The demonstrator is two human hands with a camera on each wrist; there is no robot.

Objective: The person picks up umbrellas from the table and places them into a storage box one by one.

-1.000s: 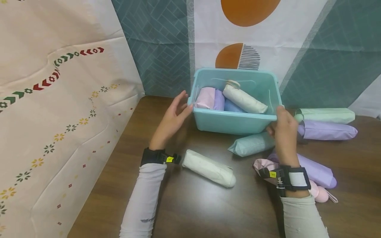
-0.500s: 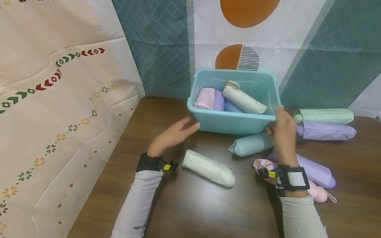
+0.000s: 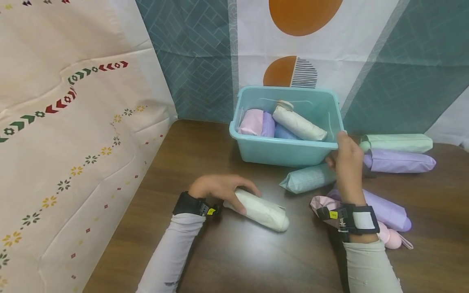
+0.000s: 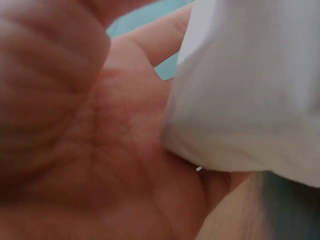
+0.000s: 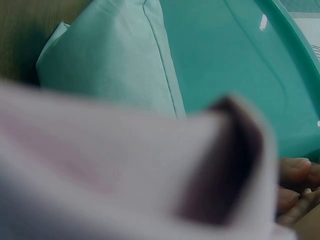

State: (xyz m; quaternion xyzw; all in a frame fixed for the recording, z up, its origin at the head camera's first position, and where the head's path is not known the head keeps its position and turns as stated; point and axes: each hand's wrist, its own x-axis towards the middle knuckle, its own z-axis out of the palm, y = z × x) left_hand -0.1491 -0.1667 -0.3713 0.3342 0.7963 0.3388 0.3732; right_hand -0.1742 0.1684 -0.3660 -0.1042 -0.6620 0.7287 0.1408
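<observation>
In the head view, my left hand (image 3: 221, 187) lies over the left end of a white folded umbrella (image 3: 265, 213) on the table, thumb on its near side and fingers on its far side. The left wrist view has the umbrella's pale end (image 4: 250, 90) close against the palm (image 4: 130, 130). My right hand (image 3: 348, 165) grips the front right corner of a light blue plastic bin (image 3: 278, 154). Inside the bin lie a pink umbrella (image 3: 252, 122), a purple one (image 3: 268, 125), a blue one (image 3: 286, 132) and a white one (image 3: 300, 124).
A teal umbrella (image 3: 309, 178) lies before the bin. Right of it are a mint umbrella (image 3: 401, 142), a purple one (image 3: 403, 160), another purple one (image 3: 386, 209) and a pink one (image 3: 392, 238) partly under the right wrist. Patterned cloth (image 3: 190, 61) hangs behind.
My left hand has left the bin's left front corner, come down toward me and taken hold of the white umbrella's left end. My right hand stays on the bin's corner.
</observation>
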